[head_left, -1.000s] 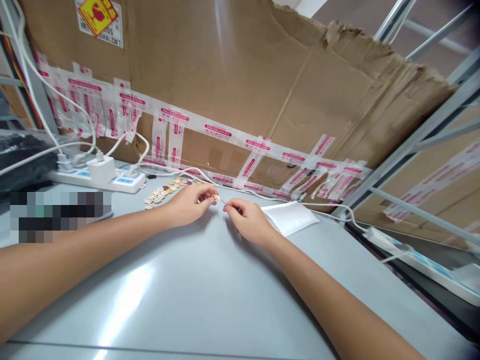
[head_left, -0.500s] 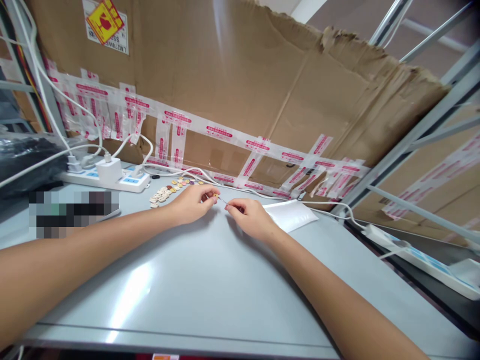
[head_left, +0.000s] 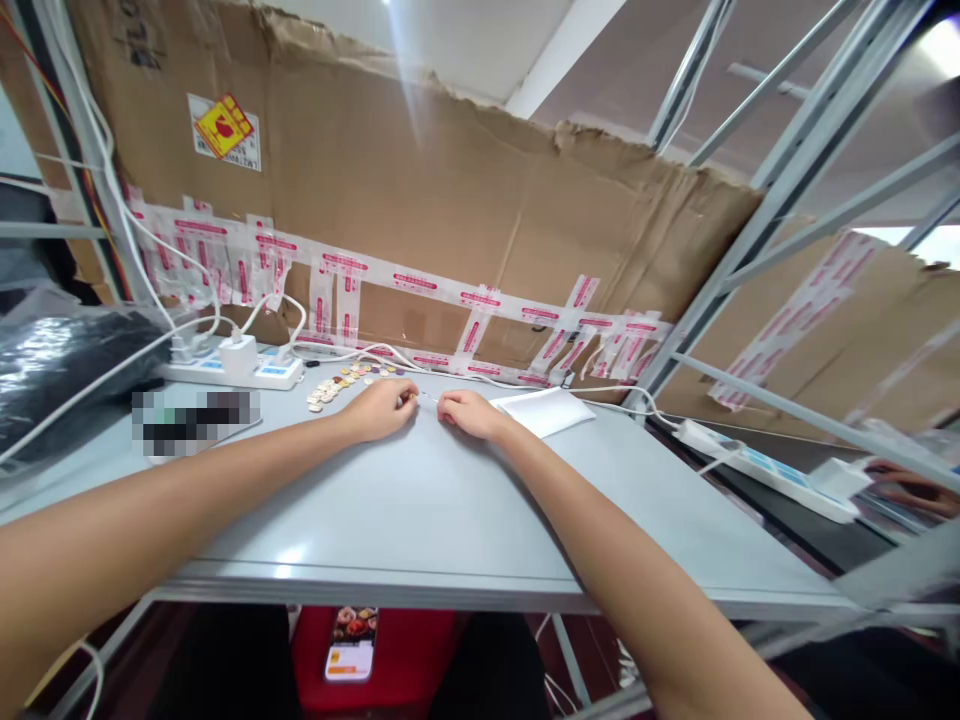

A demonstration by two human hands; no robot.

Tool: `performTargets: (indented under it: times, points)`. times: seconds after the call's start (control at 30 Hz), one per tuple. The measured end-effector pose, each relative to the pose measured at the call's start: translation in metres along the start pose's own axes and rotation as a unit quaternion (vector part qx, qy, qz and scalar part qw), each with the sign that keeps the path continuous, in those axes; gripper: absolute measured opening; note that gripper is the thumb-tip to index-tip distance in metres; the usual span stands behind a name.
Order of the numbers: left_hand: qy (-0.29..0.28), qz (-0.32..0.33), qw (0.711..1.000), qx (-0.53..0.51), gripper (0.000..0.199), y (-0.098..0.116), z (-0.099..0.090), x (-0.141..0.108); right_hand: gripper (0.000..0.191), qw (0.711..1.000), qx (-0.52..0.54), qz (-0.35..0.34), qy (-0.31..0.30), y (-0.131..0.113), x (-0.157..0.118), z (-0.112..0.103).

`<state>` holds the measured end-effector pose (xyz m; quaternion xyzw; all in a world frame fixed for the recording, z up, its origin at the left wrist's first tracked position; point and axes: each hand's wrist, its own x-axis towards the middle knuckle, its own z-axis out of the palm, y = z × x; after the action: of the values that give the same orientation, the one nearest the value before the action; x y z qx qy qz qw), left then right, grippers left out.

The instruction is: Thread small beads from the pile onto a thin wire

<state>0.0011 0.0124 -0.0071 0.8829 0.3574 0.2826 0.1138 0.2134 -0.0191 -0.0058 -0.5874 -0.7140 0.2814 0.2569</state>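
Fingertips of the left hand (head_left: 384,408) are pinched shut on a tiny yellowish bead (head_left: 412,398), too small to make out clearly. The right hand (head_left: 466,413) faces it, fingers curled closed around the end of a thin needle-like pin (head_left: 427,399) that bridges the short gap between the two hands. Both hands rest on the grey tabletop (head_left: 420,500), near the middle of its far edge. Just beyond the left hand, a scatter of small coloured buttons (head_left: 341,381) lies toward the far left corner. A white power strip (head_left: 236,370) sits further left. A white padded pouch (head_left: 544,411) lies just right of the right hand.
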Motion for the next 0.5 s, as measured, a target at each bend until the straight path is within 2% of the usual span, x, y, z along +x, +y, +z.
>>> performTargets:
  times: [0.23, 0.5]
  points:
    - [0.015, -0.032, 0.999, 0.014, 0.029, 0.000, -0.003, 0.002, 0.018, 1.000, 0.022, -0.005, 0.017, 0.005, 0.002, 0.002]
    - [0.014, -0.026, 0.999, 0.030, 0.030, -0.002, -0.002, 0.004, 0.018, 0.997, 0.036, -0.019, 0.066, 0.006, -0.007, 0.002]
